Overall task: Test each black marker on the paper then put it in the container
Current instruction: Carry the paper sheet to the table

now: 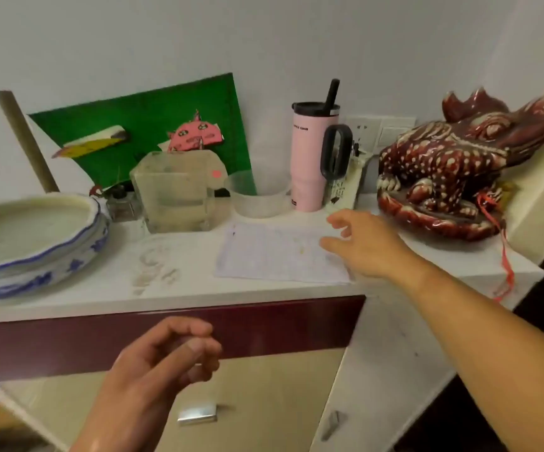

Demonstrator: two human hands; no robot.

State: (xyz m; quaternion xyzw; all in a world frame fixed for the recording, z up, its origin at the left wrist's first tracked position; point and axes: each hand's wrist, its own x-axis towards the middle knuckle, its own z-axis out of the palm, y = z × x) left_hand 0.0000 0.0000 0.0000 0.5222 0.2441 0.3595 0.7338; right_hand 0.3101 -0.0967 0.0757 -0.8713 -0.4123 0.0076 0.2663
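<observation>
Head view: right grip, fingers spread, hangs over edge of paper.

Soft, even indoor light; motion blur, wide-angle bowing.

Two hands are in view: the left hand near, the right hand farther. The worktop carries one sheet of paper, one round clear container, one square clear tank, one pink tumbler, one blue-and-white bowl, one red toad figure and one green board. Below it are two drawer handles.
</observation>
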